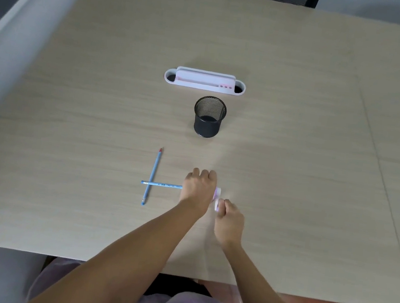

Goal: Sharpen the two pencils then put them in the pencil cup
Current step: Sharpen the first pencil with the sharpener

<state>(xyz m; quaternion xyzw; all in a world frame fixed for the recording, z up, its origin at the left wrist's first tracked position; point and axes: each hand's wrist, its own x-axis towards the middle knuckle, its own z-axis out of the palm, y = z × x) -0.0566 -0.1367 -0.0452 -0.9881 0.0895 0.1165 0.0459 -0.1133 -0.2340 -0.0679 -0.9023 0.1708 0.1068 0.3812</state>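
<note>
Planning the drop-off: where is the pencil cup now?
The black mesh pencil cup stands upright mid-table, just in front of the white holder, beyond both hands.

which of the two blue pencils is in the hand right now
The horizontal pencil, gripped at its right end by the left hand. The other pencil lies untouched, running toward the cup and crossing the first.

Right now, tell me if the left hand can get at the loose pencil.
Probably yes: the loose pencil lies bare beside the left hand, but that hand is holding the other pencil, which crosses over it.
</note>
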